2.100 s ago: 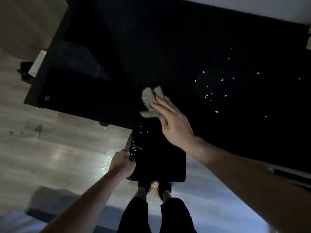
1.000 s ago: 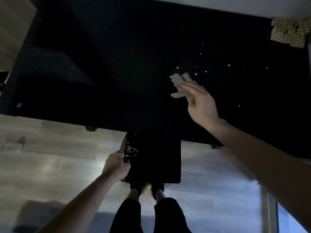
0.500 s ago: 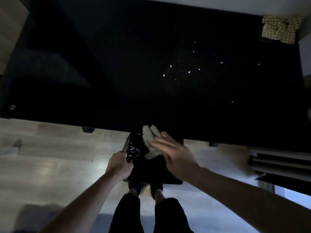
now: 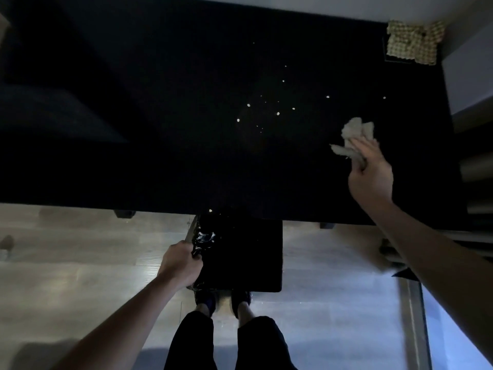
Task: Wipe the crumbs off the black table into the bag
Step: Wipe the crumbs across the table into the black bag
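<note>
The black table fills the upper half of the head view. Several pale crumbs lie scattered on its middle, and one crumb sits at the near edge above the bag. My right hand grips a crumpled grey cloth over the table's right part, to the right of the crumbs. My left hand holds the left rim of a black bag, open and held just below the table's near edge.
A checkered cloth lies at the table's far right corner. Light wooden floor spreads below the table edge. My feet stand behind the bag. A dark slatted object stands by the table's right end.
My right hand with the cloth swept from the table down to the bag's mouth, then swung back up to the right side of the table. The left hand kept its hold on the bag.
</note>
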### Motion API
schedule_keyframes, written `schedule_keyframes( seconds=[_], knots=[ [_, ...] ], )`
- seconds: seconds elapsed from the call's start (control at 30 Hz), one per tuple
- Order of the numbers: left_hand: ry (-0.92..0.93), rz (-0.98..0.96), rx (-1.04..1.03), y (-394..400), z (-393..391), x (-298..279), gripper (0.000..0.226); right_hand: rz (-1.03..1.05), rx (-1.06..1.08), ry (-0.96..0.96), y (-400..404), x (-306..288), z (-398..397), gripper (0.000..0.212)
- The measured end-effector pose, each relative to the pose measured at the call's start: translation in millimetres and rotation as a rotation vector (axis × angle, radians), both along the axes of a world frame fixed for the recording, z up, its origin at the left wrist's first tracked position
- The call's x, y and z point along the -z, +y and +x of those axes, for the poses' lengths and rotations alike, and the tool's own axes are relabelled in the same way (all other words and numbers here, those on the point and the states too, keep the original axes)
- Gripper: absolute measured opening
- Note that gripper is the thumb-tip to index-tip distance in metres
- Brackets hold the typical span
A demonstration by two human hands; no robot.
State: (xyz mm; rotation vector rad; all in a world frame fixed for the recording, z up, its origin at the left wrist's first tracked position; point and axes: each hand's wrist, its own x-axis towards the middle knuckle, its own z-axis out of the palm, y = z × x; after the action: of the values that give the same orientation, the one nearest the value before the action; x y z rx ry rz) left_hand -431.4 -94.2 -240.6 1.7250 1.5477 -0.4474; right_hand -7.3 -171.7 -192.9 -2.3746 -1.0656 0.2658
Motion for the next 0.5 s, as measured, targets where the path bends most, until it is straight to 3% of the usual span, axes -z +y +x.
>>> schedule_keyframes(
  seconds=[0.1,0.2,0.5],
  knots=[
    [0.000,0.006,0.018,-2,3,0,0.024,-0.152,0.036,-0.005,-2,22,9,0.048],
    [-0.007,-0.002,0.020,-6,6,-1,0.026,-0.159,0.014,-0.058,2,34,-16,0.050],
    [0.019,-0.015,0.003,-5,1,-8,0.028,-0.022,-0.430,0.085,16,24,-164,0.062]
  ],
)
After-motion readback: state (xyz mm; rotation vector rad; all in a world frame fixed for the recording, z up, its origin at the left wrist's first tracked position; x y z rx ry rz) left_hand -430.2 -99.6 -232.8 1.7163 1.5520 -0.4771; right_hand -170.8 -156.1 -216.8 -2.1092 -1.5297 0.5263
